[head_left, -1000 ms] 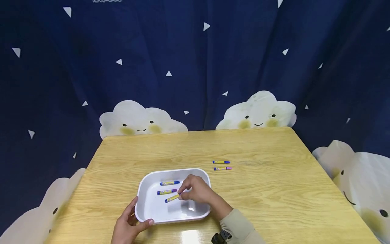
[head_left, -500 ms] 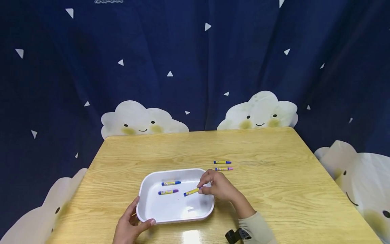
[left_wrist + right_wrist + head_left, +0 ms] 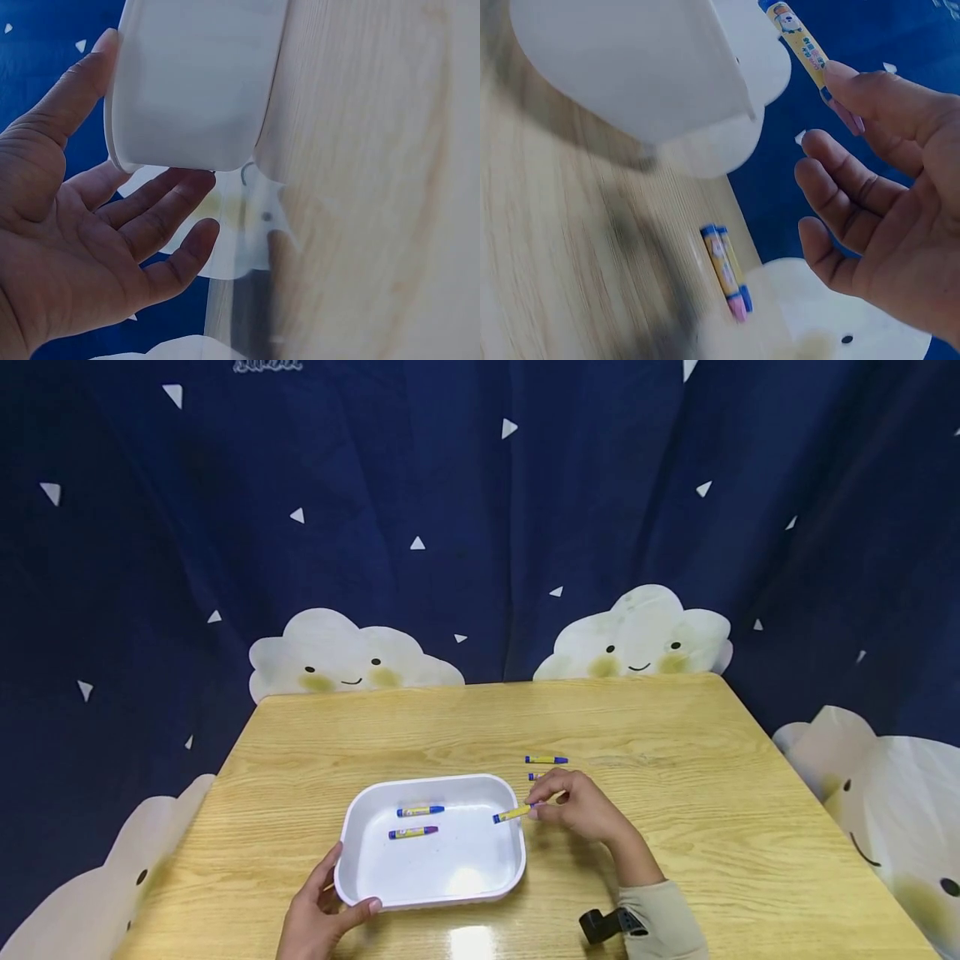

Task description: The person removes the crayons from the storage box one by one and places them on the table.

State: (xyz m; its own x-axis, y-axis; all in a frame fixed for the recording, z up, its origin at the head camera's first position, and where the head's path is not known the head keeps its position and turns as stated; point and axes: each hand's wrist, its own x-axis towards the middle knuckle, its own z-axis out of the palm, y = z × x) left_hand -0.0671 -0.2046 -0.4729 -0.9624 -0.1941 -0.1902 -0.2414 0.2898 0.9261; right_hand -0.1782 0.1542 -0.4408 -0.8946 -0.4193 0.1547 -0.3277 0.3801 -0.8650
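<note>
In the head view my left hand holds the near left corner of a white plastic tray. Its thumb lies along the front rim, the other fingers against the left end. Above the tray's right rim, my right hand pinches a yellow-wrapped crayon between thumb and index finger. The right wrist view shows that crayon has a pinkish tip; its other fingers are loosely bent. Inside the tray lie a blue crayon and a purple crayon, apart from each other.
Behind the right hand, a dark blue crayon and a partly hidden pink crayon lie on the wooden table. A dark blue curtain with cloud prints hangs behind the table.
My right hand has carried the pinched crayon rightward and away from me, from the middle of the tray to its right rim. The left hand keeps its place on the tray.
</note>
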